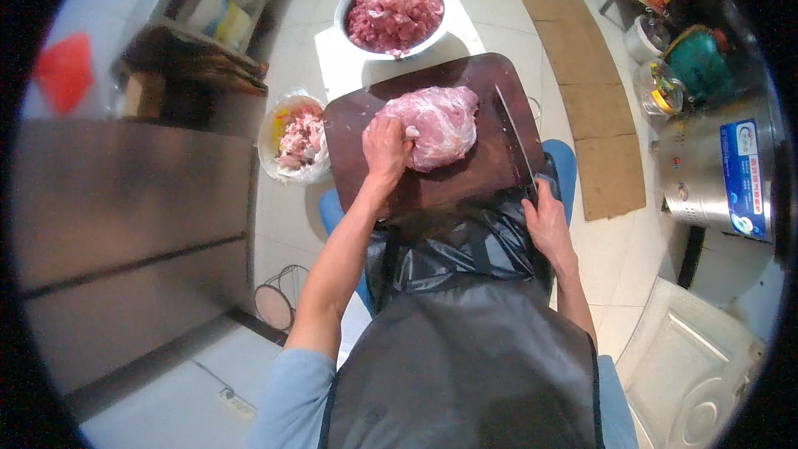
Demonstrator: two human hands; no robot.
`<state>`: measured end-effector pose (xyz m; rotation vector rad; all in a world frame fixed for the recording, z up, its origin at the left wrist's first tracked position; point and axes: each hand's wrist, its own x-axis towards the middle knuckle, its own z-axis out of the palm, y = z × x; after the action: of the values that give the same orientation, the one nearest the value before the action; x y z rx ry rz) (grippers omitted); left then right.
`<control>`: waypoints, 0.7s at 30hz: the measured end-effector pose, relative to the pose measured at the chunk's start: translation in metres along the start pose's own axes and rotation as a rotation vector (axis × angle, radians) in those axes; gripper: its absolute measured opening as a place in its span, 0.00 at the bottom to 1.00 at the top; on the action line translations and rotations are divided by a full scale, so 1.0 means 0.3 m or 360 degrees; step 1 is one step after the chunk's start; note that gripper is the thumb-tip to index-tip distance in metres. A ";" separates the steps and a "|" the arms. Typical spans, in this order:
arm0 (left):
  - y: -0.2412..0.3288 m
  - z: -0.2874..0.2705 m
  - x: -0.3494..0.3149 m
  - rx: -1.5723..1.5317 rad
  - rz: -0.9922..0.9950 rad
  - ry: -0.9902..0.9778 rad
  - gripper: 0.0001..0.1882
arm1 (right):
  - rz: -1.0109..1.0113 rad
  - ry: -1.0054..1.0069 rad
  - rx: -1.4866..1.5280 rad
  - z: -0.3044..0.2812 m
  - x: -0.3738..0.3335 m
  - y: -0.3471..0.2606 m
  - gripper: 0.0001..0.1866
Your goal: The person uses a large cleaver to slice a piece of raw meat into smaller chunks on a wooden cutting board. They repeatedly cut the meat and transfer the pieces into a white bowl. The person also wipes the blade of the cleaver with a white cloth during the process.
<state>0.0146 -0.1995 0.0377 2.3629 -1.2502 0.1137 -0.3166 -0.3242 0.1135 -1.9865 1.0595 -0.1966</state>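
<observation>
A large piece of raw meat [440,125], pink with whitish membrane, lies on a dark brown cutting board [349,129]. My left hand [387,150] is closed on the meat's left edge, with a small pale bit showing by the fingertips. In my right hand [547,220] is the handle of a long knife [514,131]. Its blade points away from me along the board's right side, apart from the meat. The board's near edge sits by my lap, over a black apron [465,357].
Beyond the board, a metal bowl [342,18] heaped with cut meat stands on a white surface [332,58]. Left of the board is a plastic-lined bowl [268,150] of pale trimmings. Flattened cardboard [594,108] and a large metal pot [702,170] are on the right.
</observation>
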 end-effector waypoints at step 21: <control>-0.212 -0.030 0.260 -0.1032 -0.0848 -0.1139 0.25 | 0.0072 -0.0094 0.0135 -0.044 0.035 0.024 0.16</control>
<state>0.1123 -0.2245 0.0448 2.0792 -0.6870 -1.1982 -0.3210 -0.3420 0.1138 -1.8797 1.0402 -0.1550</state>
